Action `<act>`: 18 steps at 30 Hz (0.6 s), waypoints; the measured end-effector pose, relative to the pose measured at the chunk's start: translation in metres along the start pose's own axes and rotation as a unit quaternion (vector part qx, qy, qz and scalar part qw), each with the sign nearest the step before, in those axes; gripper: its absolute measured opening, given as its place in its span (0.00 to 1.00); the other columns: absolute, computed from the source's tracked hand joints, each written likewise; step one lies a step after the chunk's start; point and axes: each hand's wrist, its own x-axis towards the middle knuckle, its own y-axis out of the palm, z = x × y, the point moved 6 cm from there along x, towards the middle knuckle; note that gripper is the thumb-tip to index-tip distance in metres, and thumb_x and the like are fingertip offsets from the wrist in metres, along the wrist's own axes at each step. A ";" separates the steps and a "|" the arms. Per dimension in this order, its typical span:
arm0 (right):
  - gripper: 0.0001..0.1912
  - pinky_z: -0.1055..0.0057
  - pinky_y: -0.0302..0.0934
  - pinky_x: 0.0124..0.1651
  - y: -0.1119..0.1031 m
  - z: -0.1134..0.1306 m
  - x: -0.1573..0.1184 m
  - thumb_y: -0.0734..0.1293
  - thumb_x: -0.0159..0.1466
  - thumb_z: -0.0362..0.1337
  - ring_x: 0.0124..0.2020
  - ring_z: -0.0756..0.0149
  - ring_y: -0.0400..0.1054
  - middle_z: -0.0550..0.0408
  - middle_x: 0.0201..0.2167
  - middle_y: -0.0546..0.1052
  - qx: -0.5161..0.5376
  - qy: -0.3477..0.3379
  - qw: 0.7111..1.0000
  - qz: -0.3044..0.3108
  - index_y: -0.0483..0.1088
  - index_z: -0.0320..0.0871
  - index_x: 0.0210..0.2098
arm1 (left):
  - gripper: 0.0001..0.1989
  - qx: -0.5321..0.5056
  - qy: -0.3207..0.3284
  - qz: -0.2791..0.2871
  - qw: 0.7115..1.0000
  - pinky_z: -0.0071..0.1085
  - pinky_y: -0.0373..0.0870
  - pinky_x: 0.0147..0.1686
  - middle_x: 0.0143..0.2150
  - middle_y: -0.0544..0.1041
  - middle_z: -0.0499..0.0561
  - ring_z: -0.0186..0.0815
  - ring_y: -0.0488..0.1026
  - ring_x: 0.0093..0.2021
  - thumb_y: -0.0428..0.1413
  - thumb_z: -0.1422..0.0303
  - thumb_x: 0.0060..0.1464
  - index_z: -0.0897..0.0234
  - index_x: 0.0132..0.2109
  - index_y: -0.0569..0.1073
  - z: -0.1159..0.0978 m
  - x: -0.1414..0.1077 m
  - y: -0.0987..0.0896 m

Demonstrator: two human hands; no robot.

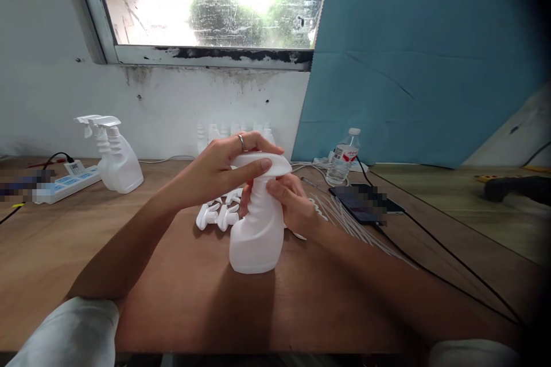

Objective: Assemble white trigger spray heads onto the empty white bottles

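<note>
A white spray bottle (pixel 259 238) stands upright on the table in front of me, with a white spray head (pixel 279 167) on its neck. My left hand (pixel 228 163) is closed over the top of that head, thumb along its near side and fingers across it. Round the bottle's neck, just under the head, my right hand (pixel 297 200) is gripping, thumb in front; its other fingers are partly hidden behind the bottle. Loose white spray heads (pixel 217 215) lie on the table behind and left of the bottle. Thin white tubes (pixel 353 226) are spread out right of my right hand.
Spray bottles with heads (pixel 123 160) stand at the left beside a power strip (pixel 69 184). Several headless bottles (pixel 235 128) line the wall behind my hands. To the right are a water bottle (pixel 343 157), two phones (pixel 359 205) and black cables (pixel 447 266).
</note>
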 end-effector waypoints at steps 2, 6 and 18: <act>0.14 0.69 0.67 0.29 -0.001 0.000 0.000 0.69 0.61 0.45 0.26 0.65 0.72 0.52 0.25 0.77 -0.029 0.002 0.999 -0.029 0.69 0.39 0.34 | 0.16 -0.024 -0.009 0.012 1.000 0.25 0.69 0.28 0.38 0.78 0.51 0.31 0.75 0.30 0.54 0.58 0.61 0.61 0.51 0.74 0.001 0.000 0.002; 0.13 0.70 0.66 0.28 -0.002 0.001 0.000 0.70 0.61 0.45 0.25 0.66 0.71 0.53 0.24 0.76 -0.058 0.001 0.997 -0.047 0.69 0.40 0.33 | 0.16 -0.064 -0.021 0.034 0.997 0.26 0.69 0.24 0.36 0.79 0.50 0.30 0.74 0.24 0.53 0.58 0.61 0.60 0.52 0.72 0.004 -0.001 0.005; 0.17 0.67 0.66 0.33 -0.003 -0.005 0.004 0.68 0.61 0.48 0.29 0.64 0.71 0.52 0.28 0.75 0.007 0.036 0.998 0.044 0.69 0.39 0.37 | 0.17 -0.048 0.011 -0.062 0.997 0.27 0.71 0.37 0.44 0.77 0.52 0.35 0.73 0.40 0.56 0.56 0.59 0.60 0.50 0.74 0.007 -0.001 0.000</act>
